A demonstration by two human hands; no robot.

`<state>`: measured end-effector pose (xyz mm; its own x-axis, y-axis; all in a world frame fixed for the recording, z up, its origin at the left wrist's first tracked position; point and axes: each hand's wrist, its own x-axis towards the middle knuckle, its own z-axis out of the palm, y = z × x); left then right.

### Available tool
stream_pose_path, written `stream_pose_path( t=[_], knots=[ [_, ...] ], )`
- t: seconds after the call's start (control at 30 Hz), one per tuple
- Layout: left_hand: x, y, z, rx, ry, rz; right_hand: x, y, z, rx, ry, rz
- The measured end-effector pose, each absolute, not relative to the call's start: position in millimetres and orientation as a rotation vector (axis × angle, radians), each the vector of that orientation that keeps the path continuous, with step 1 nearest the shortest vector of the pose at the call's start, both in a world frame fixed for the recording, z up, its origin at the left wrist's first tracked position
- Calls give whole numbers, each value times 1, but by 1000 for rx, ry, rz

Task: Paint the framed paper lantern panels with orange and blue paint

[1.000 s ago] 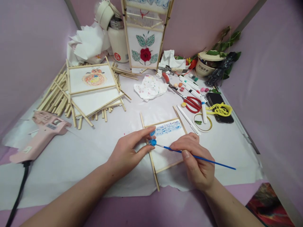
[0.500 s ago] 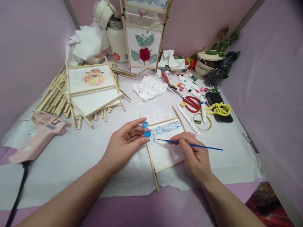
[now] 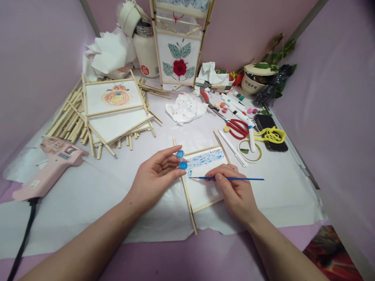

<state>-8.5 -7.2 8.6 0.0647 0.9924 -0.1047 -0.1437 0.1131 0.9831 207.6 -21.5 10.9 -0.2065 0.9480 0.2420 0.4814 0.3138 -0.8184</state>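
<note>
Two small round pots of blue paint (image 3: 183, 165) are held between the thumb and fingers of my left hand (image 3: 158, 169), at the left edge of a wood-framed white panel (image 3: 202, 197). Rows of blue dabs cover the panel's upper part, with a few more lower at its left. My right hand (image 3: 234, 187) pinches a thin blue paintbrush (image 3: 244, 179) and lies over the panel's right side. The brush points left, its tip at the panel's left part below the dabs.
Left are a pink glue gun (image 3: 49, 166), wooden sticks (image 3: 68, 117) and a framed drawing (image 3: 114, 97). Behind stand a bottle (image 3: 146, 52) and a rose panel (image 3: 179, 54). Crumpled tissue (image 3: 186, 109), red scissors (image 3: 238, 128), tape (image 3: 249, 159) and a phone (image 3: 279, 146) lie beyond and right.
My right hand has shifted slightly left, and the brush has swung closer to level, its tip now a little lower on the panel. My left hand has barely moved.
</note>
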Motion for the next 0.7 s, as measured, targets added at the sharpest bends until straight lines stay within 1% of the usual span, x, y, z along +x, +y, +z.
stream_pose_path(
  t=[0.7],
  knots=[
    [-8, -7, 8, 1052, 1098, 1154, 203, -18, 13, -1248, -1873, 771]
  ],
)
